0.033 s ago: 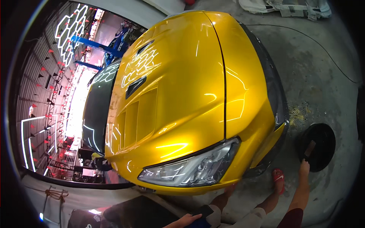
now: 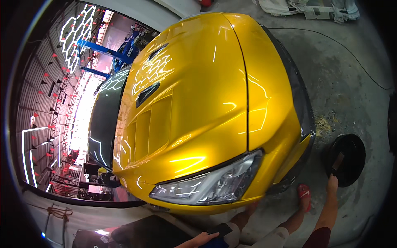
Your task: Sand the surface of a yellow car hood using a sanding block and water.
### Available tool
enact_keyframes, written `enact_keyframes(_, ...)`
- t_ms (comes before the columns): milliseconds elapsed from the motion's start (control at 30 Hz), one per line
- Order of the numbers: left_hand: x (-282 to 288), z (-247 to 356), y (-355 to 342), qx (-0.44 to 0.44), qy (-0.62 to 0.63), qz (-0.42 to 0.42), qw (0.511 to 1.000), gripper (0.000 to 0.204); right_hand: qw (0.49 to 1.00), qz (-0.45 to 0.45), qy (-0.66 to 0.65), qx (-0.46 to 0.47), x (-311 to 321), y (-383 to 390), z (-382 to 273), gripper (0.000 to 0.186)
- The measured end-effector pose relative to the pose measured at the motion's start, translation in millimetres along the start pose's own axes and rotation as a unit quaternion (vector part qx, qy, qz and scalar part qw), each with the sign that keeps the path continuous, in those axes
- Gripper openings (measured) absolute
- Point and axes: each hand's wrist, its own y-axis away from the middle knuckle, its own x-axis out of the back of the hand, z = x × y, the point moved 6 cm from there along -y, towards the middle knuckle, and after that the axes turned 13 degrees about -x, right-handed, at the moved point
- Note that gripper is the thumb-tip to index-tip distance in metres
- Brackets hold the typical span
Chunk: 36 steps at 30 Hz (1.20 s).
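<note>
Low in the view, my left hand (image 2: 205, 238) has its thumb over a thin, dark, flat piece (image 2: 222, 230) with straight edges; its exact kind does not show. At the right, my right hand (image 2: 333, 181) reaches down into a round black tub (image 2: 355, 145) on the floor. It grips the end of a flat, brownish rectangular block (image 2: 338, 160), whose kind I cannot make out. Between my hands and beyond them stands a glossy yellow car, with its hood (image 2: 206, 91) closed and its headlight (image 2: 211, 182) nearest to me.
My foot in a red sandal (image 2: 304, 193) is beside the tub. Yellowish residue (image 2: 324, 126) marks the concrete floor near the bumper. A dark cable (image 2: 343, 43) curves across the floor. Masked white parts (image 2: 314, 9) lie at the back. A dark glossy panel (image 2: 142, 231) is at lower left.
The car sits very slightly differently in the picture. Both hands keep their holds, and the right hand with its block has barely shifted.
</note>
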Motion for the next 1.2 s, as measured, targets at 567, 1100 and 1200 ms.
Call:
enact_keyframes(567, 268.3, -234.8, 40.4, 0.209, 0.253, 0.060, 0.943, 0.043, 0.999, -0.028, -0.018, -0.025, -55.8, 234.6, -125.7, 0.014)
enact_keyframes(1100, 444.4, -284.6, 29.6, 0.150, 0.181, 0.083, 0.968, 0.037, 0.978, -0.017, -0.108, -0.175, -152.2, 364.6, -171.3, 0.018)
enact_keyframes(1200, 453.1, -256.4, 38.7, 0.208, 0.156, 0.109, 0.959, 0.045, 0.980, -0.051, -0.073, -0.178, -163.3, 390.3, -194.7, 0.023)
